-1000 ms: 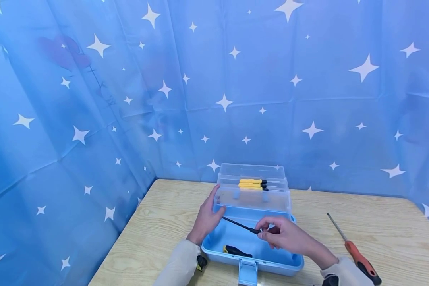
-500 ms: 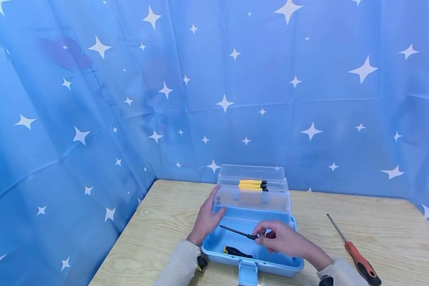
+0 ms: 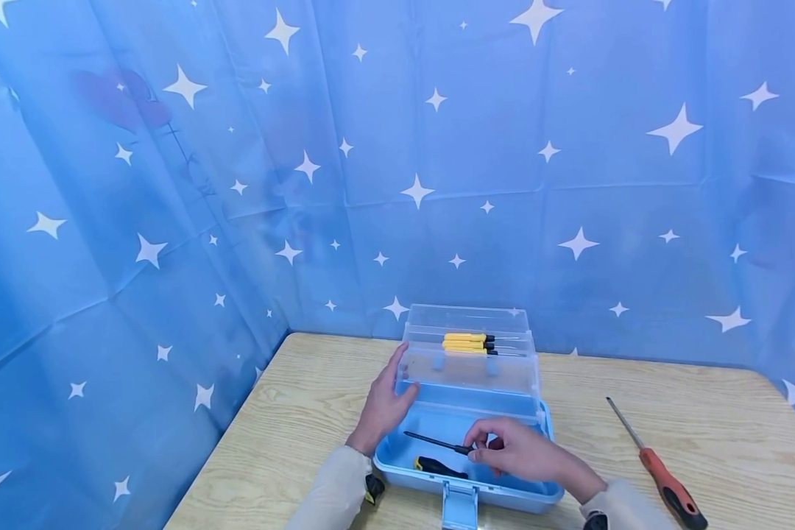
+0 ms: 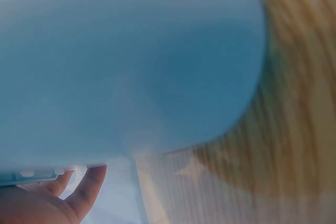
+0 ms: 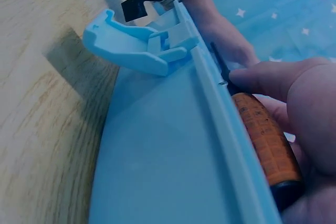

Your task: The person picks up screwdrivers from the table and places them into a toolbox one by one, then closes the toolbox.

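fingers (image 3: 475, 431) of the right hand (image 3: 526, 452) pinch a black-shafted screwdriver (image 3: 433, 441) over the light-blue toolbox (image 3: 397, 477) in the head view; the left hand (image 3: 379, 408), fingers extended, is at the toolbox's left end. inside its front lies a black-and-yellow tool (image 3: 440, 467); right of it, a red-and-black screwdriver (image 3: 668, 482). left wrist view: left fingertips show beyond the toolbox wall's edge. right wrist view: the pinched screwdriver's orange handle (image 5: 268, 137) is beside the toolbox's front rim.
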Tool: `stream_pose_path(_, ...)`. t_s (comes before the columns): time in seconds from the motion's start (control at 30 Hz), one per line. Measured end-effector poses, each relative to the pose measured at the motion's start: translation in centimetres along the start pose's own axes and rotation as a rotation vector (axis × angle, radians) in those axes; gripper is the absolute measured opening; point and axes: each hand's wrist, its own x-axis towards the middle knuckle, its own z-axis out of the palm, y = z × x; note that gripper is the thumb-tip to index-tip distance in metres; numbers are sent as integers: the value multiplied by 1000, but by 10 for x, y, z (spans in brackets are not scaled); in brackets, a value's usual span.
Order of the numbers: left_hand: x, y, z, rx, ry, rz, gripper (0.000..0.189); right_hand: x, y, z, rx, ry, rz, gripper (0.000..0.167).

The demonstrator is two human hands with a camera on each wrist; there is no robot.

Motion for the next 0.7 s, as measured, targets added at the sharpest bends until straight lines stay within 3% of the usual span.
stream_pose_path(0.7,0,0,-1,-8,-5,6,73,12,13,4,-71,-6,40,12)
